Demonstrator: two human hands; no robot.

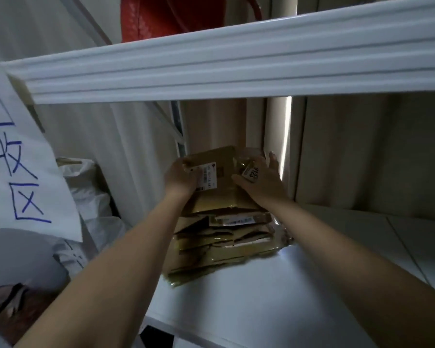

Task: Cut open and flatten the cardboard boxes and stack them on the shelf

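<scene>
Now both hands at frame centre: left hand (180,178) fingers curled gripping top flattened box (217,182); right hand (263,183) fingers spread, pressing it onto cardboard stack (221,244) on white shelf (274,297).

We can't read label print (207,177), too blurred. Left hand (180,176) hides cardboard's (219,197) left edge. Red object (166,16) up top cut off by frame. Handwritten sign (23,172) cropped at left.
</scene>
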